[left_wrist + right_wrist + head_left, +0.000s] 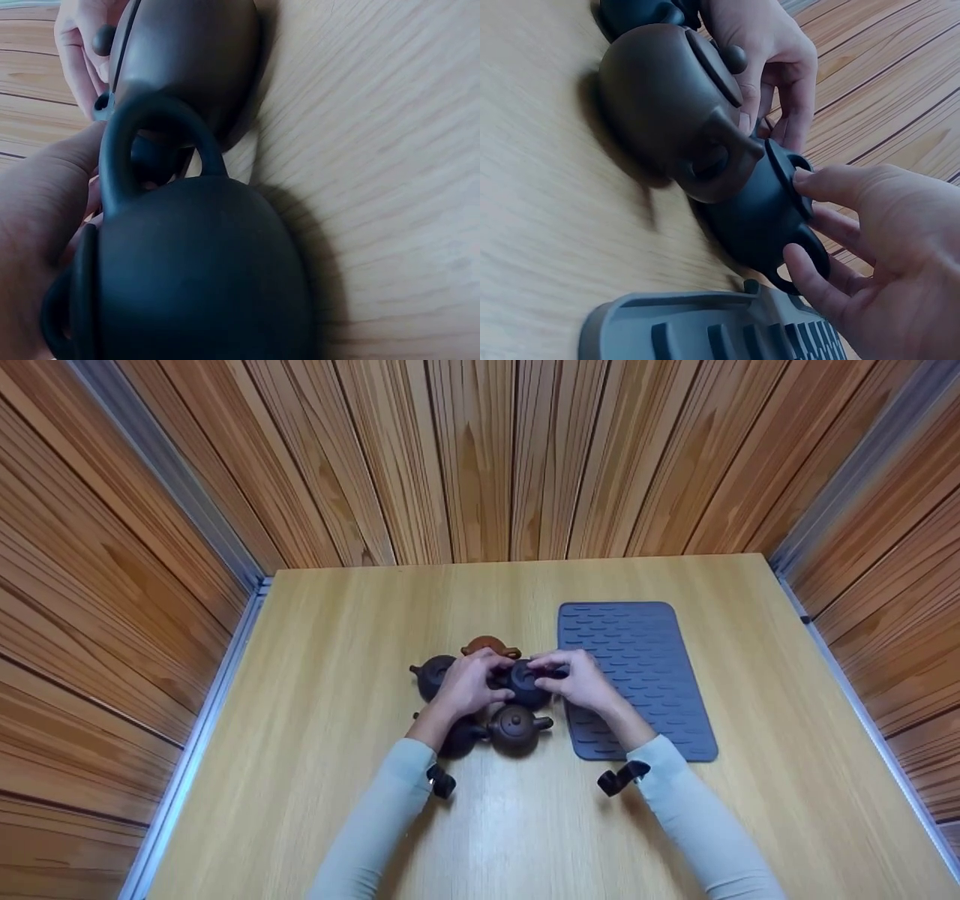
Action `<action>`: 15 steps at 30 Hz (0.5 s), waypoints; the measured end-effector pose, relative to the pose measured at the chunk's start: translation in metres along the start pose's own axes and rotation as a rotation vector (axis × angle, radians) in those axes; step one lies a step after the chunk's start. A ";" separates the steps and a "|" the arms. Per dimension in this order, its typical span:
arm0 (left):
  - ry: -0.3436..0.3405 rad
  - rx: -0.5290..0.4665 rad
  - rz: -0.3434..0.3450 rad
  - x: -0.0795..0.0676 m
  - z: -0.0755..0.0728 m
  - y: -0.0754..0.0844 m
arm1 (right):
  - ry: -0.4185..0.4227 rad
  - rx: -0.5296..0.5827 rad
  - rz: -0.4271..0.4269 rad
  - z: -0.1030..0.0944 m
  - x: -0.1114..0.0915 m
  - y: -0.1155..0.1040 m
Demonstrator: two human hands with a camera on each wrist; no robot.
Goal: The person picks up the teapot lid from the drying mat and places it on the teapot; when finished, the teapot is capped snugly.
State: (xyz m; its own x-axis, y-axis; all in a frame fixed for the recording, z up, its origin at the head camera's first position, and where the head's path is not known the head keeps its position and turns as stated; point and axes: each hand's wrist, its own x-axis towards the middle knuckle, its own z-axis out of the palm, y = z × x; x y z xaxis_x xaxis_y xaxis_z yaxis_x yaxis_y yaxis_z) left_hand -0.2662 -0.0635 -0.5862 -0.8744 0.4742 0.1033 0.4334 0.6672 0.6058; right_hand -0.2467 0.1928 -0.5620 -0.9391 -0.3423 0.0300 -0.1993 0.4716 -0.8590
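Note:
Among a tight cluster of teapots, a black teapot (527, 684) sits between the two hands, next to the mat's left edge. My right hand (581, 681) grips it, with the thumb on its lid and other fingers at its loop handle, as the right wrist view shows. From the opposite side my left hand (474, 682) holds the same pot near its spout; the exact contact is partly hidden. A brown teapot (656, 101) with a round lid knob stands just in front. In the left wrist view another dark teapot (202, 270) is below the left hand.
An orange-brown teapot (486, 643) stands behind the hands, and a dark teapot (430, 678) to the left. A grey ridged mat (637, 682) lies right of the cluster on the wooden table (337, 660). Wood-plank walls (480, 465) enclose the back and sides.

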 end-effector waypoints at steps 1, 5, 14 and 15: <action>-0.001 -0.001 -0.002 0.000 -0.001 0.001 | -0.003 0.005 -0.002 0.000 0.000 0.000; -0.002 0.001 -0.001 0.000 -0.001 0.002 | -0.009 0.021 -0.013 -0.001 -0.001 0.002; 0.015 0.009 0.015 0.001 0.003 -0.002 | -0.004 0.011 -0.015 0.000 -0.001 0.002; 0.019 0.009 0.017 0.001 0.003 -0.002 | -0.002 0.006 -0.013 0.000 -0.001 0.002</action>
State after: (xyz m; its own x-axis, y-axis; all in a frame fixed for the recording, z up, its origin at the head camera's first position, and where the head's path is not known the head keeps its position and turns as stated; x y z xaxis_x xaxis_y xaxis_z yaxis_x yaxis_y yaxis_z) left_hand -0.2672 -0.0630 -0.5898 -0.8709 0.4744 0.1285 0.4499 0.6641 0.5970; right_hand -0.2463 0.1942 -0.5640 -0.9359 -0.3501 0.0396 -0.2096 0.4627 -0.8614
